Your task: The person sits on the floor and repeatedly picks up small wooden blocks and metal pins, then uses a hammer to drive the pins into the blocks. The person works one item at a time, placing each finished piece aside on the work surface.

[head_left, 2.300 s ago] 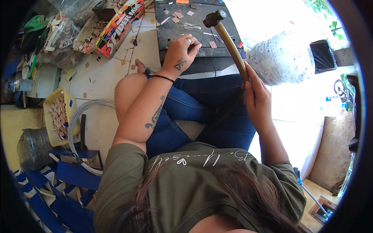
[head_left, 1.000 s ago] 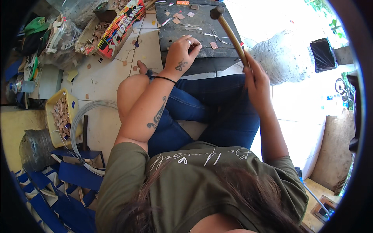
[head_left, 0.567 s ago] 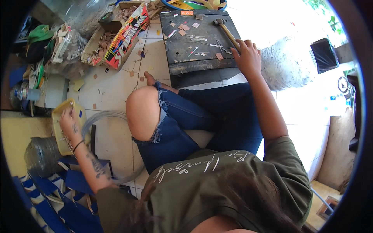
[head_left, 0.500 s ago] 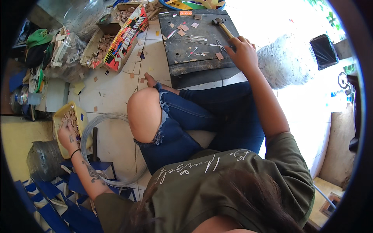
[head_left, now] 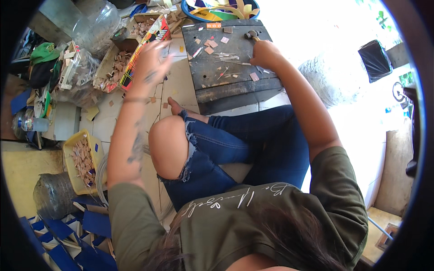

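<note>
My right hand (head_left: 266,55) is closed round the handle of a hammer (head_left: 251,35), whose dark head rests at the far right of a black block-like work surface (head_left: 244,88). Small tan square pieces (head_left: 210,44) and thin pale sticks or nails (head_left: 226,57) lie scattered on that surface, left of the hand. My left hand (head_left: 153,58) is raised in front of a long printed box (head_left: 131,58) of wooden bits. Motion smears its fingers, so I cannot see whether they hold anything. A yellow basket (head_left: 98,149) full of small tan pieces stands on the floor at left.
A coil of wire (head_left: 103,167) lies by my left knee, partly behind my arm. Blue box-like pieces (head_left: 97,223) crowd the lower left. A blue-rimmed tub (head_left: 187,11) of coloured strips is behind the work surface. A large filled plastic sack (head_left: 332,74) stands at right.
My left hand has left the yellow basket and swung up and to the right, toward the work surface. My right hand has moved up slightly and taken hold of the hammer handle.
</note>
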